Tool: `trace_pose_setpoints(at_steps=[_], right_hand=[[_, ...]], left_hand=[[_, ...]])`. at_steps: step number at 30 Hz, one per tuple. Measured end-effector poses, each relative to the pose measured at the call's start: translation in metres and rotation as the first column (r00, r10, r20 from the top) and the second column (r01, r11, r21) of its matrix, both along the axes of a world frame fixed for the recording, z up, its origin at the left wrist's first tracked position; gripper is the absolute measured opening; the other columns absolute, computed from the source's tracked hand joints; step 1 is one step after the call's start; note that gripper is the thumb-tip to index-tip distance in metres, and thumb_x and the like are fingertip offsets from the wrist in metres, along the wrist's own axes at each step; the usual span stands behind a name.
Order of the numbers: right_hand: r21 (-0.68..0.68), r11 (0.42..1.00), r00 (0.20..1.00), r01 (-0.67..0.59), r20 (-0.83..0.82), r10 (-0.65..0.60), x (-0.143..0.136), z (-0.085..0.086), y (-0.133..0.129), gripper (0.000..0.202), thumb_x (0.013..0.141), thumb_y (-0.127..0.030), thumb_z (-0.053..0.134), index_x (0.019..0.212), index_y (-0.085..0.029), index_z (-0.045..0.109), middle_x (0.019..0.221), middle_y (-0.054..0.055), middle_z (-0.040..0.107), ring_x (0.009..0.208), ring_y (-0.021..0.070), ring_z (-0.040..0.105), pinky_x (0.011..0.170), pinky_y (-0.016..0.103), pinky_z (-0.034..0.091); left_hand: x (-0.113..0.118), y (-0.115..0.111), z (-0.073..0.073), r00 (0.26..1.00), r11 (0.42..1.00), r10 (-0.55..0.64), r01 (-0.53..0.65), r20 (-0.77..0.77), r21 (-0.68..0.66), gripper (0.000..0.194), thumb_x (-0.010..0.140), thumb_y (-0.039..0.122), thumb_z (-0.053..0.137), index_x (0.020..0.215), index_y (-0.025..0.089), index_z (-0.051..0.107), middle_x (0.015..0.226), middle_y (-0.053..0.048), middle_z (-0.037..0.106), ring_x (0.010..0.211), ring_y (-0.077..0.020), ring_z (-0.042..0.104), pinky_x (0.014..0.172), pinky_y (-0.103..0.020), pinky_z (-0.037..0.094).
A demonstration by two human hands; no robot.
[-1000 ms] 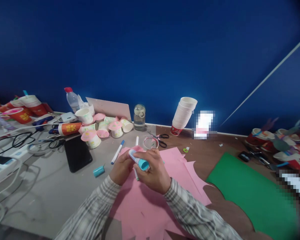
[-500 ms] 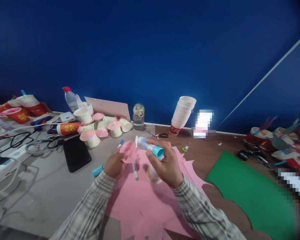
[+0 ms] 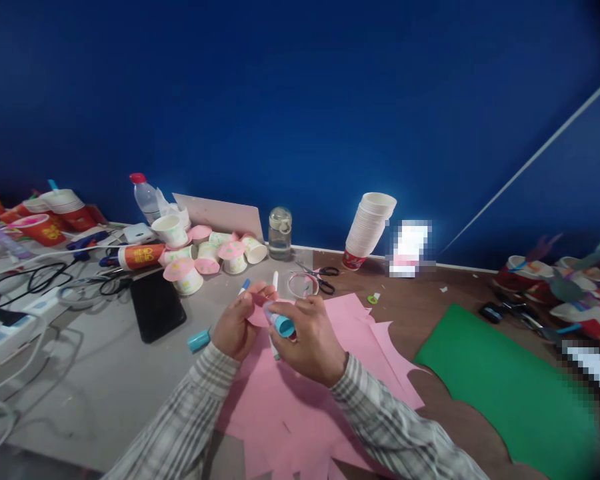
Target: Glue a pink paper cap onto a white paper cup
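Observation:
My left hand (image 3: pixel 237 327) is closed on a small pink paper piece (image 3: pixel 258 316), held up over the pink sheets (image 3: pixel 290 413). Wrapped round a glue stick (image 3: pixel 283 325) with a turquoise base is my right hand (image 3: pixel 310 337); the stick's far end is at the pink piece, partly hidden by fingers. A turquoise cap (image 3: pixel 199 341) lies left of my left hand. Partly covered by my right hand, a marker (image 3: pixel 275 348) lies on the pink sheets. Beyond the hands are black-handled scissors (image 3: pixel 325 280) and a clear tape roll (image 3: pixel 303 284).
Pink-topped paper cups (image 3: pixel 185 275) cluster at the back left, near a black phone (image 3: pixel 157 308) and cables. A glass jar (image 3: pixel 280 233) and a leaning cup stack (image 3: pixel 367 230) stand along the blue wall. Green sheet (image 3: pixel 505 380) lies at right.
My right hand has moved left and brought the glue stick to the pink piece. The tape roll and more of the scissors now show, while the cup near my right hand is hidden.

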State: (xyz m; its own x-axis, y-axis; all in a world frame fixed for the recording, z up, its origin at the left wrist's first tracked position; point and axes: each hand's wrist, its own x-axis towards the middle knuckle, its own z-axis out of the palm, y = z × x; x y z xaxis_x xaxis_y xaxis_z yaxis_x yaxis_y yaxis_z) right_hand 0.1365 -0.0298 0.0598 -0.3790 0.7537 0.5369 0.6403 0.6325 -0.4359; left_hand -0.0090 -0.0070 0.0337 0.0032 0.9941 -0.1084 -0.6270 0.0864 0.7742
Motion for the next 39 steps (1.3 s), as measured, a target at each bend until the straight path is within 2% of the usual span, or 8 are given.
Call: trace_pose_setpoints(at_steps=[5,12,18,26,29,32,36,39], right_hand=[[-0.051,0.999,0.999,0.019,-0.048,-0.021,0.002,0.006,-0.002,0.023,0.074,-0.031,0.062,0.097,-0.029,0.060,0.077,-0.002,0.074,0.069,0.0202,0.067,0.076,0.035,0.037],[-0.150,0.989,0.937,-0.002,-0.347,-0.051,0.008,0.024,-0.005,0.018,0.075,-0.026,0.061,0.093,-0.031,0.062,0.094,-0.003,0.073,0.082,0.0203,0.068,0.077,0.032,0.045],[-0.195,0.980,0.894,-0.043,-0.445,-0.050,0.008,0.025,-0.006,0.018,0.074,-0.027,0.061,0.092,-0.028,0.064,0.092,0.000,0.073,0.079,0.0216,0.068,0.075,0.033,0.048],[-0.250,0.967,0.814,-0.045,-0.570,-0.110,0.015,0.034,-0.007,0.015,0.073,-0.027,0.060,0.086,-0.027,0.066,0.078,-0.004,0.072,0.061,0.0159,0.064,0.059,0.025,0.050],[-0.253,0.963,0.844,-0.092,-0.533,-0.060,0.008,0.029,-0.008,0.017,0.073,-0.025,0.060,0.089,-0.026,0.066,0.081,-0.002,0.073,0.066,0.0165,0.066,0.061,0.025,0.050],[-0.246,0.962,0.913,-0.115,-0.409,0.004,-0.002,0.016,-0.007,0.023,0.072,-0.020,0.062,0.094,-0.029,0.065,0.090,-0.002,0.073,0.074,0.0180,0.067,0.068,0.027,0.050],[-0.248,0.961,0.969,-0.124,-0.241,0.063,-0.006,0.005,-0.003,0.023,0.074,-0.021,0.061,0.094,-0.032,0.064,0.079,-0.005,0.074,0.060,0.0161,0.065,0.063,0.027,0.048],[-0.229,0.968,0.975,-0.103,-0.215,0.053,-0.003,0.006,-0.002,0.022,0.074,-0.024,0.062,0.095,-0.031,0.063,0.078,-0.005,0.073,0.057,0.0157,0.064,0.062,0.027,0.047]], left_hand=[[0.005,-0.002,0.002,0.993,0.995,0.095,-0.094,-0.068,0.019,0.053,0.046,0.047,0.077,0.086,0.017,0.062,0.091,-0.009,0.068,0.093,-0.0291,0.058,0.083,-0.042,0.046],[0.005,-0.005,0.008,0.988,0.992,0.119,-0.114,-0.098,0.058,0.045,0.052,0.048,0.072,0.085,0.018,0.062,0.089,-0.007,0.068,0.083,-0.0238,0.061,0.069,-0.035,0.050],[0.003,-0.004,0.005,0.992,0.992,0.118,-0.115,-0.051,0.048,0.048,0.052,0.045,0.074,0.088,0.017,0.060,0.088,-0.007,0.068,0.085,-0.0239,0.061,0.073,-0.035,0.049],[0.000,0.000,0.002,0.987,0.988,0.156,-0.155,-0.033,0.024,0.044,0.055,0.044,0.070,0.088,0.017,0.061,0.087,-0.006,0.068,0.087,-0.0246,0.060,0.075,-0.035,0.049],[0.001,-0.001,0.003,0.994,0.994,0.111,-0.111,-0.023,0.025,0.044,0.056,0.042,0.069,0.089,0.014,0.061,0.087,-0.007,0.068,0.087,-0.0250,0.060,0.074,-0.034,0.050],[0.003,-0.004,0.003,1.000,1.000,0.015,-0.015,0.020,0.002,0.044,0.059,0.042,0.067,0.092,0.014,0.060,0.089,-0.008,0.067,0.088,-0.0255,0.060,0.075,-0.035,0.050],[0.004,-0.008,0.002,0.990,0.990,-0.127,0.131,0.066,-0.058,0.049,0.059,0.047,0.066,0.095,0.015,0.058,0.092,-0.010,0.066,0.093,-0.0284,0.058,0.076,-0.039,0.051],[0.004,-0.009,0.004,0.984,0.988,-0.151,0.155,0.098,-0.027,0.054,0.058,0.050,0.067,0.098,0.015,0.056,0.096,-0.011,0.065,0.096,-0.0304,0.057,0.078,-0.042,0.051]])
